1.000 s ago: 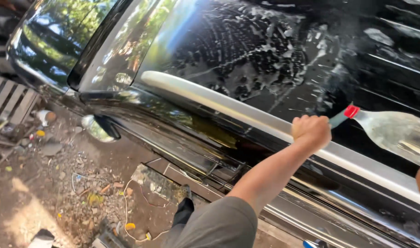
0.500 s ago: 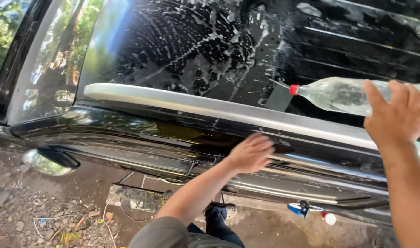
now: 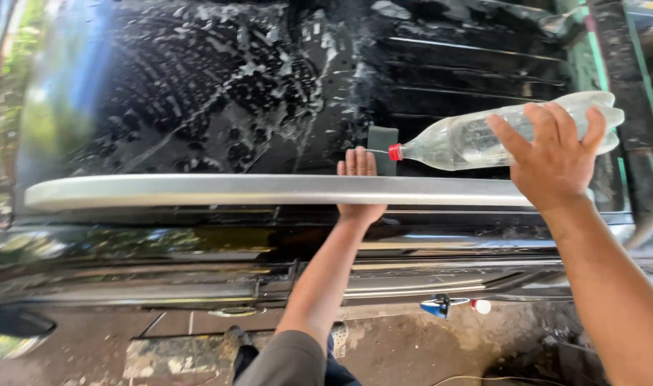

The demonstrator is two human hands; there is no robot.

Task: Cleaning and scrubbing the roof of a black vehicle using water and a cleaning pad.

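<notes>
My right hand grips a clear plastic bottle with a red cap, held on its side with the cap pointing left over the wet black car roof. A thin jet leaves the cap toward a dark square sponge lying on the roof. My left hand reaches over the silver roof rail, fingers flat on the roof just left of the sponge. The rail hides part of that hand. White soap suds streak the roof.
Below the rail run the car's glossy black side and door edge. A side mirror shows at the lower left. On the dirt ground lie a small blue thing and a white cap-like thing.
My left hand has moved up from the car's side, over the rail, onto the roof beside the sponge. My right hand and the bottle stayed over the roof as my view shifted right.
</notes>
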